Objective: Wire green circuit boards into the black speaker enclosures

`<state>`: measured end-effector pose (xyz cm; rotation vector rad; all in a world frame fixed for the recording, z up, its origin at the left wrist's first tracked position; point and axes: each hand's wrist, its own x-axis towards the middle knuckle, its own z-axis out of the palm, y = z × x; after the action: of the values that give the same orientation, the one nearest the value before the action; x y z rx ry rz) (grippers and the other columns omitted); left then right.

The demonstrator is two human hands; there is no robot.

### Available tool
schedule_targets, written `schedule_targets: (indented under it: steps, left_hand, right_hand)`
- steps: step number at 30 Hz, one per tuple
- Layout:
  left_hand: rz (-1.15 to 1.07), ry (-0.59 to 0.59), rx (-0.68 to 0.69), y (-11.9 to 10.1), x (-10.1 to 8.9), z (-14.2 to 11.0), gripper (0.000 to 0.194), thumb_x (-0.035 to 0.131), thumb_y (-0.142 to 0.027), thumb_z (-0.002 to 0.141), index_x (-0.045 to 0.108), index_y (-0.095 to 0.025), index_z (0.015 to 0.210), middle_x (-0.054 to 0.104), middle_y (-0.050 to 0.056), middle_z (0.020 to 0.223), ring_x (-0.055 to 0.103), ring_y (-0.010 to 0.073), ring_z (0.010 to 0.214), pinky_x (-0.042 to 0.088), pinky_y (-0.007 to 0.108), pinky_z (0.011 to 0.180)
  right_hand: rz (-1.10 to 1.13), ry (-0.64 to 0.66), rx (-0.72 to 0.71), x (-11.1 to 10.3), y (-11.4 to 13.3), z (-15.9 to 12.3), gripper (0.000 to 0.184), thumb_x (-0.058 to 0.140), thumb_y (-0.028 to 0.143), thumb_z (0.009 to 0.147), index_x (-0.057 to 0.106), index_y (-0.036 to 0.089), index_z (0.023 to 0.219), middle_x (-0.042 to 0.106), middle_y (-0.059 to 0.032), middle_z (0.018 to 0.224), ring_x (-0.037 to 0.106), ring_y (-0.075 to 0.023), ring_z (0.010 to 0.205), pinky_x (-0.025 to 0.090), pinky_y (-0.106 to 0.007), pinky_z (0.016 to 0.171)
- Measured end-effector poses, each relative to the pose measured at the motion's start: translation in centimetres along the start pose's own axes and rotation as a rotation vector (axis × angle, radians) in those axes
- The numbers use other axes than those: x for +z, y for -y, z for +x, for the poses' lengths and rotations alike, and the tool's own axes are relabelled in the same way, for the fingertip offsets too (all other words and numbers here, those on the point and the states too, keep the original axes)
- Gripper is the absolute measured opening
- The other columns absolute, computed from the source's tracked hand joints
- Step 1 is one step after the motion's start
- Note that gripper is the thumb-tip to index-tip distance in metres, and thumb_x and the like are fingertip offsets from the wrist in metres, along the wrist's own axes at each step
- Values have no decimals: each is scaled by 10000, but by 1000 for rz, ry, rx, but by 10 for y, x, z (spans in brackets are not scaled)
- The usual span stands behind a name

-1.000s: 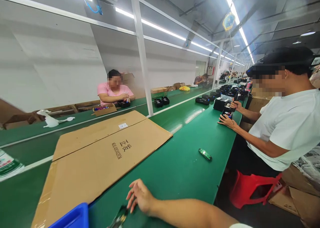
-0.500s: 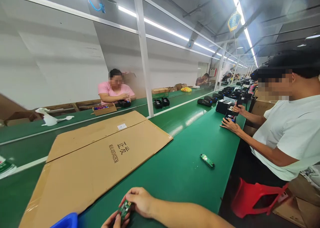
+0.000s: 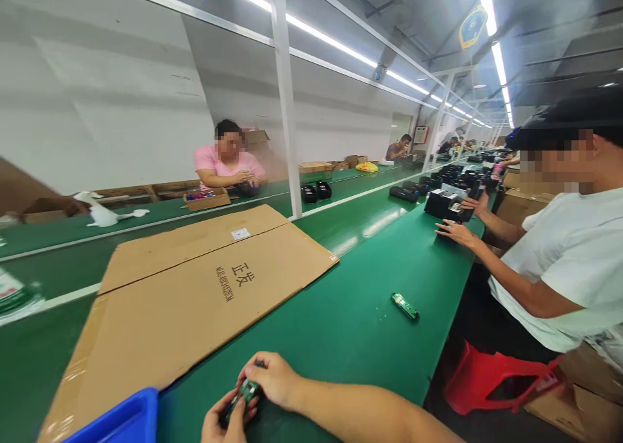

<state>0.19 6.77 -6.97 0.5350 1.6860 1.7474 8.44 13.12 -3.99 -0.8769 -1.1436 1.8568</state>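
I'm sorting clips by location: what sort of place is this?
Probably an electronics assembly workshop: a long green bench, a circuit board lying on it, and black cases lined up farther along.

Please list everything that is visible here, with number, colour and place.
worktable: 1, green, lower centre
held circuit board: 1, green, bottom centre
loose circuit board: 1, green, on the worktable
cardboard sheet: 1, brown, left of centre
tray: 1, blue, bottom left
worker: 1, white shirt, right
stool: 1, red, lower right
second worker: 1, pink shirt, back left
open carton: 1, brown, back left
bird-shaped item: 1, white, far left
near post: 1, white, upper centre
bag: 1, yellow, back centre
cases: many, black, towards the back
lights: several, white, ceiling
left grip: 1, bare, on held board
right grip: 1, bare, on held board
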Motion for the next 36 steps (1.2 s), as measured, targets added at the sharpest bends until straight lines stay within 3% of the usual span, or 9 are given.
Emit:
schedule_targets:
  steps: [3,7,18,29,36]
  left_hand:
    - [-7,35,-50,-12,1,-13,424,713,-410,474,587,-169,800,659,13,694,639,205,588,526,330,556]
    - [-7,45,3,-26,3,-28,405,704,-417,531,595,-145,811,651,31,744,631,202,598,518,337,575]
    - [-68,7,17,-33,10,-53,201,624,-292,648,555,-157,780,599,4,710,580,131,515,471,256,504]
    - [-80,-29,-46,-24,13,-51,170,627,-246,672,522,-172,783,569,-21,706,542,88,472,444,213,469]
    - [-55,-1,6,-24,10,-45,182,619,-281,677,537,-166,793,584,-5,726,576,122,522,455,241,499]
  right_hand:
    - [-29,11,-31,0,1,-3,401,691,544,635,548,170,626,568,23,623,517,-115,606,407,-269,660]
    - [-44,48,-66,-2,0,-8,449,681,604,589,552,177,634,564,20,629,505,-127,617,397,-272,659]
    - [-137,88,-58,-13,-14,-16,487,661,646,594,592,174,695,590,-13,657,516,-152,604,397,-260,583]
    - [-140,131,-27,-23,-25,-11,460,663,630,605,623,185,716,625,-45,717,556,-182,629,420,-266,539]
    - [-115,115,-50,-16,-22,-8,466,653,632,617,592,179,707,593,-27,676,525,-160,596,407,-262,542]
